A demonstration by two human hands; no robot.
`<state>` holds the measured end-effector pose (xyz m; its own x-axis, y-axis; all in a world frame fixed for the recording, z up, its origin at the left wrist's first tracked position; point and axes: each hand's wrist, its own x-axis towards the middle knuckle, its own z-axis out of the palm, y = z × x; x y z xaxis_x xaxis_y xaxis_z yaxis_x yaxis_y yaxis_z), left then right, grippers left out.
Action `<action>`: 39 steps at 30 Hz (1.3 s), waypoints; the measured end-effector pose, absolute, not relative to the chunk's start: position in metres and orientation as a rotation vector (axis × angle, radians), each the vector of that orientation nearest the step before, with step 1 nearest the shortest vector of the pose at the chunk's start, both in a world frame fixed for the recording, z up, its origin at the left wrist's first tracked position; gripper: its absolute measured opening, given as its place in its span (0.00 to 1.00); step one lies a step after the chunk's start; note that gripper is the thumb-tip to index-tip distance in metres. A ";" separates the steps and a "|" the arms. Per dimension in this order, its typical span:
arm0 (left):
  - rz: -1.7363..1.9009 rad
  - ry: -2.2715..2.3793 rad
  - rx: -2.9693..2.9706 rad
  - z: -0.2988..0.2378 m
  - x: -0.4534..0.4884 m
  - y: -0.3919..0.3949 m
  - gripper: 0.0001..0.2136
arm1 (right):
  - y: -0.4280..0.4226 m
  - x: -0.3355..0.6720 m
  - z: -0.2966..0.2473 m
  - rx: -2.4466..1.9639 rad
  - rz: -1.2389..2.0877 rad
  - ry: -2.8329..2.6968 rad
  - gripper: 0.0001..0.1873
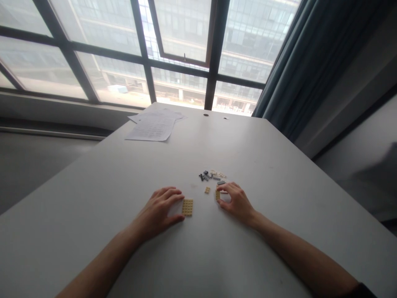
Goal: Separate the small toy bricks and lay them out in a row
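Observation:
A square tan building plate with studs lies flat on the white table. My left hand holds it by its left end, the thumb at the near edge and the fingers at the far edge. Between the thumb and fingertips of my right hand is a narrow tan building plate. A small tan brick piece rests between the two hands. Just beyond my right fingers is a grey piece, and another light piece is partly hidden by that hand.
Beyond my hands lies a loose pile of black and grey pieces and cream pieces. Printed paper sheets lie at the table's far left. A window stands behind the table, with a dark curtain at the right.

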<state>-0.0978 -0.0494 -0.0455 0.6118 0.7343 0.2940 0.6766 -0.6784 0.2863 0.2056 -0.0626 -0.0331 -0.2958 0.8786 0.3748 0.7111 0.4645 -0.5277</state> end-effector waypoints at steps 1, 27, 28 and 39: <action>0.595 1.181 2.685 -0.045 -0.098 -0.049 0.22 | -0.063 0.206 -0.032 -1.320 0.351 -2.089 0.16; 0.717 1.153 2.731 -0.027 -0.041 -0.065 0.21 | -0.067 0.190 -0.038 -1.258 0.518 -2.096 0.18; 0.704 1.137 2.732 -0.026 -0.037 -0.064 0.21 | -0.064 0.194 -0.037 -1.275 0.505 -2.066 0.16; 0.649 0.983 2.712 -0.022 -0.008 -0.064 0.08 | -0.021 0.233 -0.036 -1.398 0.369 -2.039 0.14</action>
<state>-0.0078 -0.0644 -0.0225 0.6853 0.6451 0.3380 0.5642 -0.7637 0.3137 0.2328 -0.0209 -0.0356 -0.2376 0.9101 0.3394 0.7332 0.3973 -0.5520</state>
